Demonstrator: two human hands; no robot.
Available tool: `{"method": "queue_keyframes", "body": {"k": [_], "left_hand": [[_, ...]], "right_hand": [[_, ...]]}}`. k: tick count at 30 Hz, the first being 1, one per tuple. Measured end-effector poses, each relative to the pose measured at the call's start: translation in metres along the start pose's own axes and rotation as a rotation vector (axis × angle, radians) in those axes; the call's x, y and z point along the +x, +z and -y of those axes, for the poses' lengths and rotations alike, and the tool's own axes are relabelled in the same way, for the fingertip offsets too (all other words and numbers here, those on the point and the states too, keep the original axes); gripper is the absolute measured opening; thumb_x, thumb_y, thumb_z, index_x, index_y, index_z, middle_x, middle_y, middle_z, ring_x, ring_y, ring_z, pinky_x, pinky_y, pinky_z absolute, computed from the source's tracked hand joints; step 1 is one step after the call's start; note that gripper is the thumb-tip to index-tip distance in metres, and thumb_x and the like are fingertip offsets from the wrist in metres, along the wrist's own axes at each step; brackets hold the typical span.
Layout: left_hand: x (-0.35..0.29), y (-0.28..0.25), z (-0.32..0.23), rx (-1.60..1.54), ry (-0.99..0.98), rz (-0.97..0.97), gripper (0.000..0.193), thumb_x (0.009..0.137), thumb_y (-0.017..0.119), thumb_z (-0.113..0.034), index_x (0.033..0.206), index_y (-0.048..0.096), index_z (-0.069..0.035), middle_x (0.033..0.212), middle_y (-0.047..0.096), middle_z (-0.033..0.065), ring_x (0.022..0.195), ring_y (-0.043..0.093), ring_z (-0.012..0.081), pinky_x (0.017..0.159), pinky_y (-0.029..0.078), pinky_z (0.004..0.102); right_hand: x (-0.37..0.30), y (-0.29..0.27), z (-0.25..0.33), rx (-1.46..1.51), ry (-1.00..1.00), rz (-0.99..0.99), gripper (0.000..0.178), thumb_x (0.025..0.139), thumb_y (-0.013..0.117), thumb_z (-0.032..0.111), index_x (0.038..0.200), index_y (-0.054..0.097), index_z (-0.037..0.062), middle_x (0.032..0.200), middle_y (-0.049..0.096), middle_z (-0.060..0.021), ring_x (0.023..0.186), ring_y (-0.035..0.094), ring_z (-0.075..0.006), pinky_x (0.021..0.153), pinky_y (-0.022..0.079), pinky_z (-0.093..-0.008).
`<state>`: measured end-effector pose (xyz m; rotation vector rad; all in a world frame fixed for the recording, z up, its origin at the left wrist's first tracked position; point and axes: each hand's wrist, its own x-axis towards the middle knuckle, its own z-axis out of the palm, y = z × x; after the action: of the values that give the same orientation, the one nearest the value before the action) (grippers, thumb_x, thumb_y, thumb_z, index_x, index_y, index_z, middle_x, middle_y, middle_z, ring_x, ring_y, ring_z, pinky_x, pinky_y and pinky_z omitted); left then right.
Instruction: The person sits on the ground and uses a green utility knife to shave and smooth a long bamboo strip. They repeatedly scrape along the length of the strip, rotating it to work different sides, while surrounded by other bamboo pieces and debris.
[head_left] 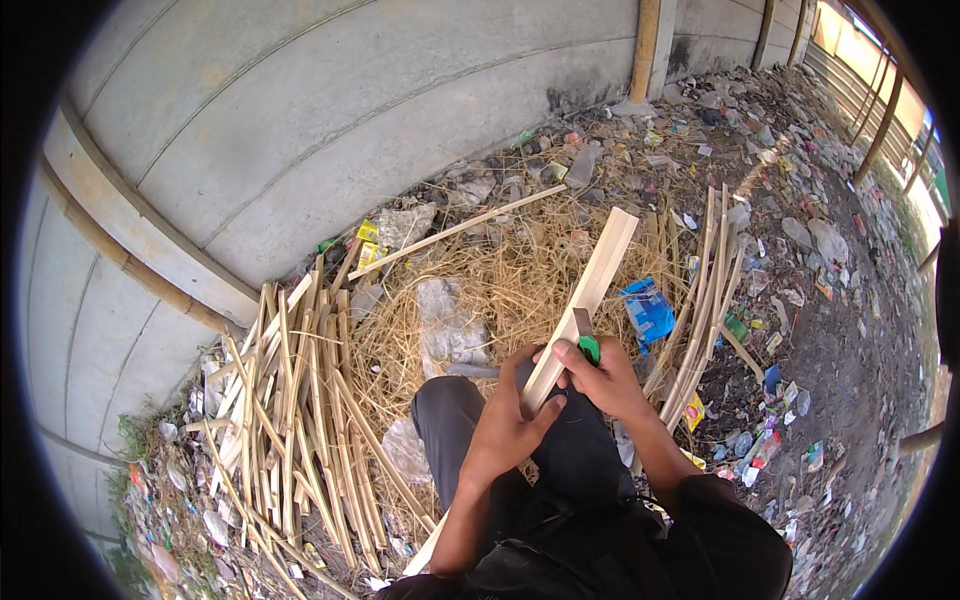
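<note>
A long pale bamboo slat (597,270) slants across my lap, its far end up and to the right. My left hand (503,425) is wrapped round its lower part, thumb across the top. In my right hand (607,378) is a knife with a green handle (589,349), gripped close to the slat. Its short dark blade (582,321) stands against the slat's right side, just beyond my fingers. Whether the edge is cutting in cannot be made out. The slat's near end comes out beside my left forearm.
A pile of split bamboo strips (300,400) lies on the left, and a smaller bundle (712,290) on the right. Shavings (520,255) cover the ground ahead, with a blue wrapper (648,310) beside them. A concrete wall (330,120) stands behind. Litter (770,440) is scattered to the right.
</note>
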<state>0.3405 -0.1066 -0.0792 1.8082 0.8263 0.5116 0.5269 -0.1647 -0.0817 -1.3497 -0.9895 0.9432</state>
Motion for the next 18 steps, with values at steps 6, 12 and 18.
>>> {"method": "queue_keyframes", "body": {"k": [6, 12, 18], "left_hand": [[-0.018, -0.028, 0.059, -0.167, 0.015, 0.294, 0.074, 0.108, 0.075, -0.022, 0.166, 0.034, -0.002, 0.105, 0.076, 0.0119, 0.098, 0.075, 0.0186, 0.086, 0.061, 0.0333], [-0.055, -0.055, 0.082, -0.452, -0.165, 0.553, 0.062, 0.113, 0.069, -0.033, 0.162, 0.045, -0.005, 0.106, 0.079, 0.0107, 0.102, 0.078, 0.0171, 0.081, 0.063, 0.0302], [-0.051, -0.064, 0.067, -0.357, -0.372, 0.535, 0.059, 0.114, 0.064, -0.039, 0.160, 0.051, -0.004, 0.103, 0.081, 0.0099, 0.088, 0.079, 0.0162, 0.074, 0.064, 0.0310]], "right_hand": [[0.005, -0.004, -0.007, 0.118, 0.033, -0.104, 0.043, 0.111, 0.069, 0.036, 0.084, 0.073, 0.0027, 0.065, 0.063, 0.0002, 0.051, 0.052, -0.0055, 0.047, 0.037, -0.0263], [0.021, -0.035, 0.000, 0.314, -0.056, -0.283, 0.036, 0.110, 0.071, 0.034, 0.093, 0.070, 0.0028, 0.065, 0.062, -0.0018, 0.044, 0.044, -0.0060, 0.042, 0.031, -0.0260], [0.031, -0.057, 0.013, 0.307, -0.104, -0.367, 0.032, 0.111, 0.069, 0.034, 0.097, 0.065, 0.0060, 0.068, 0.063, -0.0017, 0.046, 0.042, -0.0054, 0.043, 0.029, -0.0257]]}}
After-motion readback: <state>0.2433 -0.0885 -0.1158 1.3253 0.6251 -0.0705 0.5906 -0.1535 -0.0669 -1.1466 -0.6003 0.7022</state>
